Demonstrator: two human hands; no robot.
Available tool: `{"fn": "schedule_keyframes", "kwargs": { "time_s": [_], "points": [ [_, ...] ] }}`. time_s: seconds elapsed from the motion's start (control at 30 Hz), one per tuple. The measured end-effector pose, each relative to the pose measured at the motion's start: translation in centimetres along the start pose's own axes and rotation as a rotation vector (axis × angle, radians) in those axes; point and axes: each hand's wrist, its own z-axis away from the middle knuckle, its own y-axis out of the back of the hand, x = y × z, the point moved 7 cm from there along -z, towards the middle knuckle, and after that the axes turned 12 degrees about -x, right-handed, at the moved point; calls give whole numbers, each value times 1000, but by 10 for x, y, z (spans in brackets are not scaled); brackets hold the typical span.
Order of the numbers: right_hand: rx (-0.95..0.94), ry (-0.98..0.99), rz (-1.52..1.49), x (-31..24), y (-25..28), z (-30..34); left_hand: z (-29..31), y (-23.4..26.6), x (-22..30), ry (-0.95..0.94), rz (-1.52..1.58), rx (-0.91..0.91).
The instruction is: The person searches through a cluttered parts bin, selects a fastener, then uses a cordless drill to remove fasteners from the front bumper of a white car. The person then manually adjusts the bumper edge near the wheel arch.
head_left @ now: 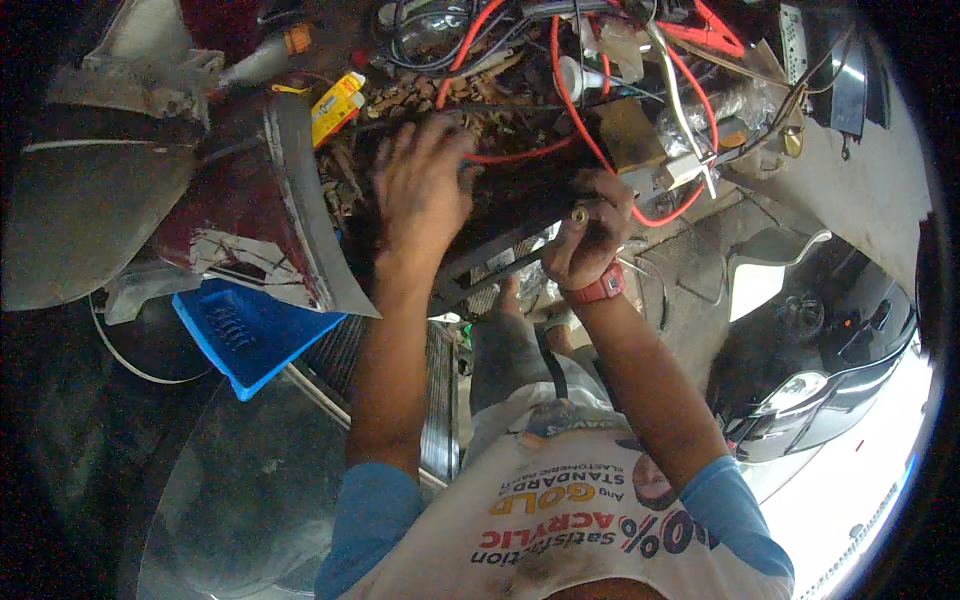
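Far left: blue tray [255,335], tilted, below a grey-edged maroon panel [285,205]. Next, yellow box [338,108] on the littered bench, up and left of the left hand [425,185]. That hand is motion-blurred, fingers apart and pointing away from the wearer, over the dark bench edge; contact unclear. Red cable [520,157] runs just right of it. White cap [580,78] farther back. The round-ended piece [579,215] is in the right hand [592,235], fingers curled tight around it, tip showing by the thumb; rest hidden, kind unclear. Red watch [600,287] on that wrist. Far right: glossy black car part [835,375], well apart.
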Motion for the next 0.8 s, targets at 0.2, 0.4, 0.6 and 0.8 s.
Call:
{"fn": "schedule_keyframes", "kwargs": {
  "time_s": [0.2, 0.4, 0.6, 0.8],
  "points": [
    [-19, 27, 39, -1, 4, -2, -1, 25, -12, 227, 41, 186],
    [59, 98, -44, 3, 6, 1, 27, 20, -14, 189, 244, 78],
    [12, 139, -8, -1, 11, -1, 42, 12, -12, 86, 88, -76],
    [16, 40, -141, 4, 10, 7, 29, 10, 2, 40, -91, -66]
  ]
}}
